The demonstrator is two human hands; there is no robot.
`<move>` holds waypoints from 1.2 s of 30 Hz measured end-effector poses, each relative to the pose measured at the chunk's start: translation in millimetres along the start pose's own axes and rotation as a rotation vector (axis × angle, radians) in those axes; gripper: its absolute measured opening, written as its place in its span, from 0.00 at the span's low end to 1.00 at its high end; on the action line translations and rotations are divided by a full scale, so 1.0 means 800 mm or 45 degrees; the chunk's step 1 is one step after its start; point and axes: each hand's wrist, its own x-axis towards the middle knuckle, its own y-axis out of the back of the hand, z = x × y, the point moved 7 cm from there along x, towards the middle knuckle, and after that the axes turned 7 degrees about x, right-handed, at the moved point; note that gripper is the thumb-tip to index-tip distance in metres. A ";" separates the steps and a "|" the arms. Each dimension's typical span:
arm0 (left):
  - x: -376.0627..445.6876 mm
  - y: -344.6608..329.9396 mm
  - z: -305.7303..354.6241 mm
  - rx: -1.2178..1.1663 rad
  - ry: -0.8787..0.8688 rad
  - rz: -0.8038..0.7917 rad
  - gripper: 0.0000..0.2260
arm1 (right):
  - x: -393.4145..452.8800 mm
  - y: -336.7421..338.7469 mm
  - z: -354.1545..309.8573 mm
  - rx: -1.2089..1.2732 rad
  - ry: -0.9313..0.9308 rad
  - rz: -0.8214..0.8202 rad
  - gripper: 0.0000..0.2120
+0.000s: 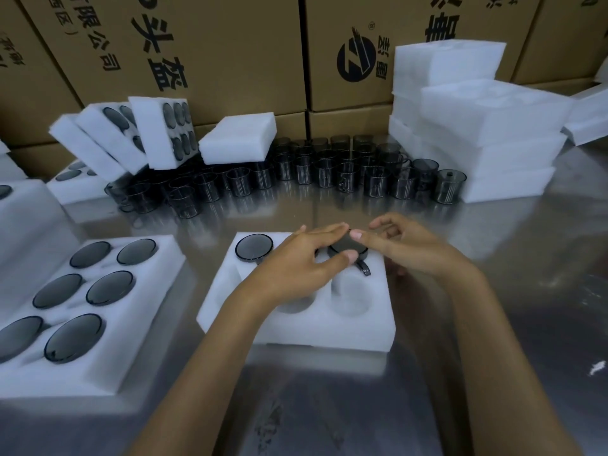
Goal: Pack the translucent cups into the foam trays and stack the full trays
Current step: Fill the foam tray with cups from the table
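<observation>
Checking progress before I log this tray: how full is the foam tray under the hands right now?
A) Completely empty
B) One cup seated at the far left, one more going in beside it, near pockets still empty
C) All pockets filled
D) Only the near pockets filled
B: the foam tray has one seated cup far left, both hands press a second cup in beside it, and the visible near pocket is bare foam.
</observation>
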 end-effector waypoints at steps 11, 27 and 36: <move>0.010 0.004 0.004 0.373 0.064 0.125 0.20 | 0.013 -0.013 -0.008 0.206 0.282 0.098 0.07; 0.175 0.035 -0.028 0.335 0.360 -0.068 0.23 | 0.046 -0.005 0.026 0.683 0.110 0.547 0.15; 0.256 0.000 -0.072 0.335 0.442 0.083 0.11 | 0.055 0.001 0.035 0.809 0.059 0.522 0.22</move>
